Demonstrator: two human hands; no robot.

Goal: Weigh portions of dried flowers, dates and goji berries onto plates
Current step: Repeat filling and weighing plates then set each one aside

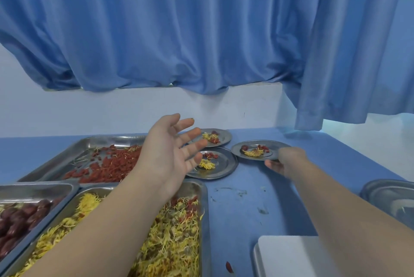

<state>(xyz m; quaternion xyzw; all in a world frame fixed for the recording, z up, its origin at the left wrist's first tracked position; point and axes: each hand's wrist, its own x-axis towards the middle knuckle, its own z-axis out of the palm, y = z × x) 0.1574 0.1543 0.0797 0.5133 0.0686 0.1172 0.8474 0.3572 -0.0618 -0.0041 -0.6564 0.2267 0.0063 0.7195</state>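
Three small steel plates sit at the back of the blue table, each with yellow dried flowers and red fruit. My right hand (285, 161) grips the near rim of the right plate (253, 145). My left hand (169, 151) hovers open, palm up, in front of the far plate (224, 136) and the near plate (226, 164). Large steel trays lie on the left: goji berries (107, 164), dried yellow flowers (170, 238) and dark red dates (20, 216).
A white scale (291, 256) stands at the front right, partly behind my right forearm. An empty steel plate (389, 200) sits at the right edge. One stray goji berry (229, 267) lies on the table (246, 209). A blue curtain hangs over the white wall behind.
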